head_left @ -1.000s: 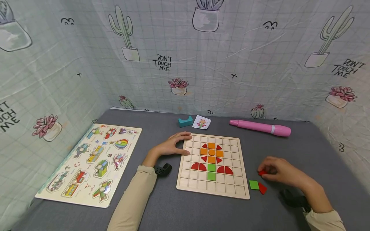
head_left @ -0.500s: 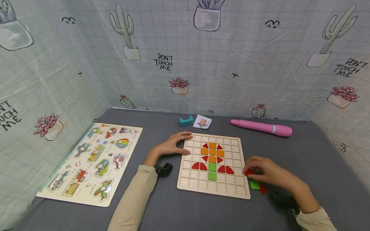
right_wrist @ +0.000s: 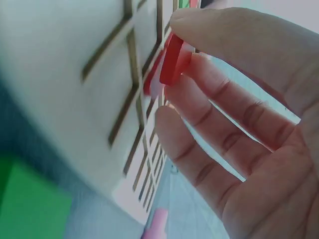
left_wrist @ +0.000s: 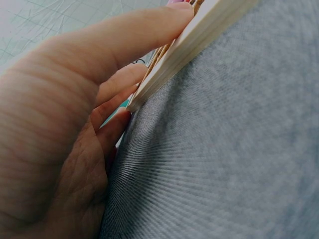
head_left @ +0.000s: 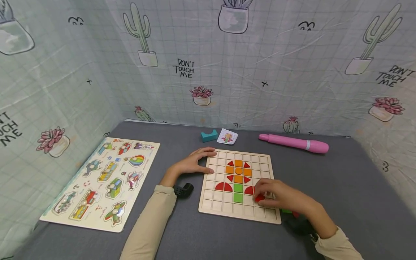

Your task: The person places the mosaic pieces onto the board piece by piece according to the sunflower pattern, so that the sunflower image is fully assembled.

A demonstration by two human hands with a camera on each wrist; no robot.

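Note:
A square wooden grid board (head_left: 222,208) carries a pattern of orange, red and green pieces. My left hand (head_left: 190,164) rests at its upper left edge, thumb on the rim, fingers fairly straight at the corner; the left wrist view shows the thumb (left_wrist: 149,30) on the board's edge. Over the lower right cells, my right hand (head_left: 284,195) pinches a red piece (right_wrist: 172,60) between thumb and fingertips. Its full outline is hidden by the fingers. Below it on the board lies a red quarter-round piece (head_left: 249,190). A green square (head_left: 286,211) lies off the board, partly covered by the hand.
A small pattern card (head_left: 227,137) and a teal arched block (head_left: 209,135) lie behind the board. A pink pen-shaped object (head_left: 294,143) lies at the back right. A vehicle puzzle board (head_left: 97,224) lies on the left. A printed cloth (head_left: 240,57) hangs behind.
My right hand has carried the red piece left, from the table beside the board to above its lower right cells. The left hand stays in place.

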